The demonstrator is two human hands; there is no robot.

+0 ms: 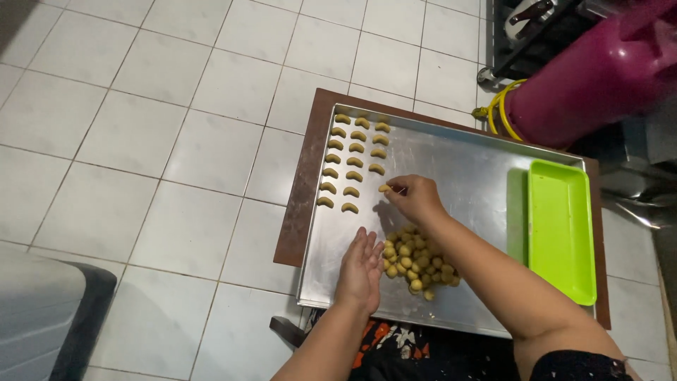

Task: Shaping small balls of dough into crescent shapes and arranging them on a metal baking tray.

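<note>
Right hand point(416, 199) pinching a curved dough piece point(384, 188) between fingertips, low over a metal baking tray point(465, 166). Left hand point(361, 271) open, flat on the tray, just beside a heap of dough balls point(417, 262) under the right wrist. Best set down level with the last row, curve matching its neighbours, gap kept even, probably. Ahead of the right hand, rows of shaped crescents point(355, 155). Off to the right of both hands, a lime-green plastic tray point(560, 233). Beneath, a brown board point(300, 204) on white floor tiles point(176, 141); beyond, a magenta gas cylinder point(592, 70).
</note>
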